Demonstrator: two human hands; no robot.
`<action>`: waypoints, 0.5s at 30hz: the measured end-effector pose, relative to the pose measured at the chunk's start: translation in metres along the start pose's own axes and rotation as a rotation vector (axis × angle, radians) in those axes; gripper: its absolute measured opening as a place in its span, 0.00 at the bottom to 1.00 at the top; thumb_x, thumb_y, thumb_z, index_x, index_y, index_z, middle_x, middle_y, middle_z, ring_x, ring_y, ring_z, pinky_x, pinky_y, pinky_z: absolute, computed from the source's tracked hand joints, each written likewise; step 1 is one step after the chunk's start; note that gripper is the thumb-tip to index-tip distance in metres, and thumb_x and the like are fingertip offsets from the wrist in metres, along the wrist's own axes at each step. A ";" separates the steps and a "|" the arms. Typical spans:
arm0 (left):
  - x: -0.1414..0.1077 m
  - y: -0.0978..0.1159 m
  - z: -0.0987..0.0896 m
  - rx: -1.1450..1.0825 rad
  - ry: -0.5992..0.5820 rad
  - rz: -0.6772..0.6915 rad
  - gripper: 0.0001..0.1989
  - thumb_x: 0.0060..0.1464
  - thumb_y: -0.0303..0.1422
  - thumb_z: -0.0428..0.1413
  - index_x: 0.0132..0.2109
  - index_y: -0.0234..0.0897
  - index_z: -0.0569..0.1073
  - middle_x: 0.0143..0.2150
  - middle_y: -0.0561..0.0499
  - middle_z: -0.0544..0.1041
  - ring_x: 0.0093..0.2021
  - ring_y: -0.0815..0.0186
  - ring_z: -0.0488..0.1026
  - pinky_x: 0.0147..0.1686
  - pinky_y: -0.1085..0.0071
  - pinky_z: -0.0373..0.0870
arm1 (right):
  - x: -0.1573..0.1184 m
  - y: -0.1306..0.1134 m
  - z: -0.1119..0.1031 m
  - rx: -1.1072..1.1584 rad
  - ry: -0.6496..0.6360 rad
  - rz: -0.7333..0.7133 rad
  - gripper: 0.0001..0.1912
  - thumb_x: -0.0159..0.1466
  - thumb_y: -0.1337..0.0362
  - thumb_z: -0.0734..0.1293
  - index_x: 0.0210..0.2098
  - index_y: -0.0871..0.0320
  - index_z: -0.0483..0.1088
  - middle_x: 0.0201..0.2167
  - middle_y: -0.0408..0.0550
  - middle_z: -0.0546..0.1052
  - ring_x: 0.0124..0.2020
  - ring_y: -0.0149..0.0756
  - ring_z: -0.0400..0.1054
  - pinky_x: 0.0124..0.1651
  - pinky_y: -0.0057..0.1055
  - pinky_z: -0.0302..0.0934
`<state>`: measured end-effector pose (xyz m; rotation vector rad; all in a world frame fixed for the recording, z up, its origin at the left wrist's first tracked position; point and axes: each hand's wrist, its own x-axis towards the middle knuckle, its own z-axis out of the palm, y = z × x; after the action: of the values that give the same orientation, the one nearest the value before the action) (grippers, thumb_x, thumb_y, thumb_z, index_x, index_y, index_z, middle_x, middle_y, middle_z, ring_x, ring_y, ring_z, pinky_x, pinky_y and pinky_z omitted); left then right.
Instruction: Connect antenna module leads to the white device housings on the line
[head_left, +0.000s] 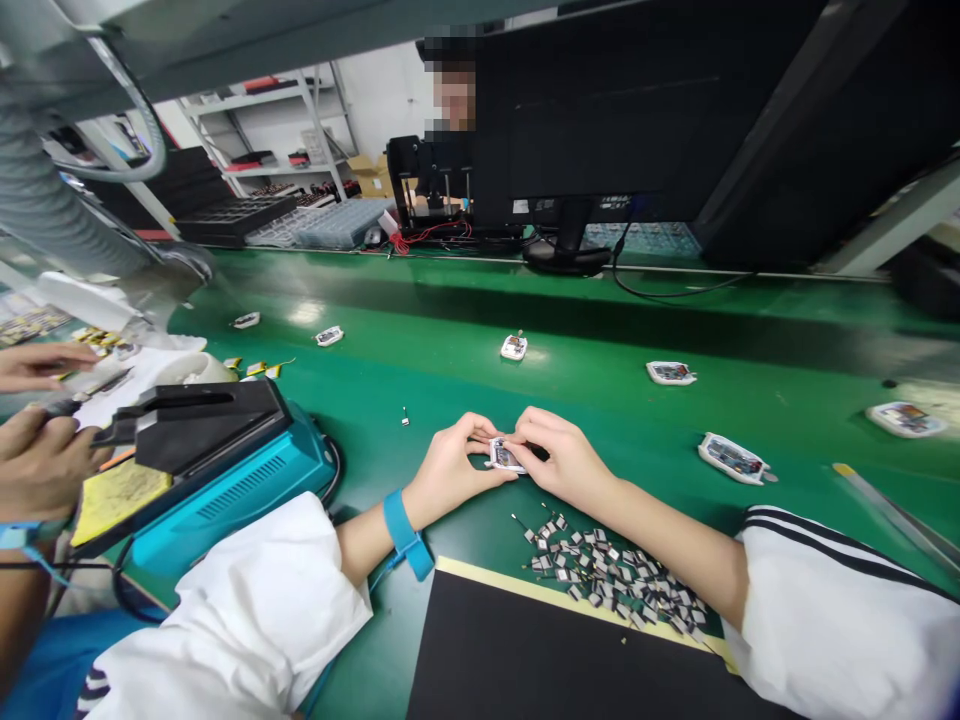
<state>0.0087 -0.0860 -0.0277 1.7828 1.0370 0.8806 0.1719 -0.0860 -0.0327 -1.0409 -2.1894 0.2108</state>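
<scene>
Glossy smooth green work surface (360, 380), matt black flat mat (555, 660), smooth teal plastic casing of a boxy device (232, 500), rough-looking yellow sponge pad (124, 498), soft creased white cloth sleeve (247, 600), shiny metal-looking tweezers (896, 515)

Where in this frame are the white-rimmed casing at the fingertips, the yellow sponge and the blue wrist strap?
White-rimmed casing (505, 456): head view, on its exposed inner parts.
Yellow sponge (124, 497): head view, middle of its top face.
Blue wrist strap (400, 522): head view, on the band around the wrist.
</scene>
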 end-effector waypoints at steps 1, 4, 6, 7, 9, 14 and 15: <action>0.000 0.000 0.000 0.002 -0.008 0.000 0.19 0.37 0.31 0.62 0.35 0.35 0.61 0.33 0.54 0.69 0.36 0.69 0.72 0.38 0.72 0.73 | 0.000 0.001 0.000 -0.004 -0.007 -0.007 0.09 0.59 0.70 0.59 0.24 0.62 0.67 0.24 0.46 0.66 0.27 0.27 0.58 0.29 0.23 0.54; 0.000 -0.002 -0.001 0.013 -0.042 -0.004 0.19 0.37 0.30 0.62 0.34 0.35 0.60 0.33 0.55 0.68 0.35 0.69 0.72 0.37 0.73 0.72 | -0.001 0.004 0.000 -0.099 -0.054 -0.077 0.10 0.59 0.69 0.58 0.24 0.62 0.67 0.25 0.46 0.66 0.27 0.28 0.57 0.31 0.25 0.53; 0.000 -0.003 -0.001 0.020 -0.069 -0.025 0.20 0.36 0.30 0.62 0.34 0.36 0.60 0.33 0.55 0.68 0.34 0.69 0.72 0.36 0.73 0.72 | -0.001 0.005 -0.002 -0.242 -0.114 -0.167 0.12 0.60 0.67 0.57 0.25 0.61 0.67 0.25 0.46 0.67 0.27 0.29 0.56 0.31 0.27 0.51; 0.000 -0.003 -0.001 0.022 -0.079 -0.039 0.20 0.35 0.30 0.62 0.34 0.36 0.59 0.33 0.55 0.68 0.33 0.69 0.72 0.36 0.73 0.72 | -0.001 0.005 -0.004 -0.311 -0.148 -0.209 0.12 0.61 0.66 0.56 0.25 0.61 0.67 0.25 0.46 0.67 0.27 0.29 0.56 0.31 0.27 0.51; 0.001 -0.004 -0.001 0.026 -0.087 -0.060 0.20 0.35 0.31 0.63 0.34 0.36 0.59 0.33 0.55 0.68 0.33 0.69 0.72 0.36 0.72 0.72 | -0.001 0.004 -0.010 -0.386 -0.207 -0.249 0.13 0.61 0.65 0.55 0.26 0.60 0.67 0.26 0.46 0.67 0.27 0.29 0.57 0.31 0.28 0.50; 0.001 -0.003 -0.002 0.027 -0.079 -0.063 0.20 0.35 0.33 0.62 0.34 0.35 0.60 0.32 0.54 0.68 0.33 0.69 0.72 0.35 0.72 0.72 | -0.004 0.001 -0.021 -0.437 -0.251 -0.247 0.12 0.61 0.64 0.55 0.34 0.58 0.69 0.27 0.46 0.67 0.28 0.31 0.57 0.32 0.29 0.50; 0.001 -0.003 -0.002 0.026 -0.077 -0.060 0.20 0.35 0.32 0.63 0.34 0.35 0.60 0.32 0.54 0.69 0.33 0.69 0.72 0.35 0.72 0.72 | -0.005 0.001 -0.021 -0.428 -0.230 -0.252 0.12 0.61 0.64 0.55 0.36 0.58 0.68 0.28 0.46 0.68 0.29 0.31 0.57 0.33 0.29 0.51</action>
<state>0.0064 -0.0837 -0.0299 1.7834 1.0513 0.7592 0.1885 -0.0920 -0.0206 -0.9851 -2.6205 -0.2790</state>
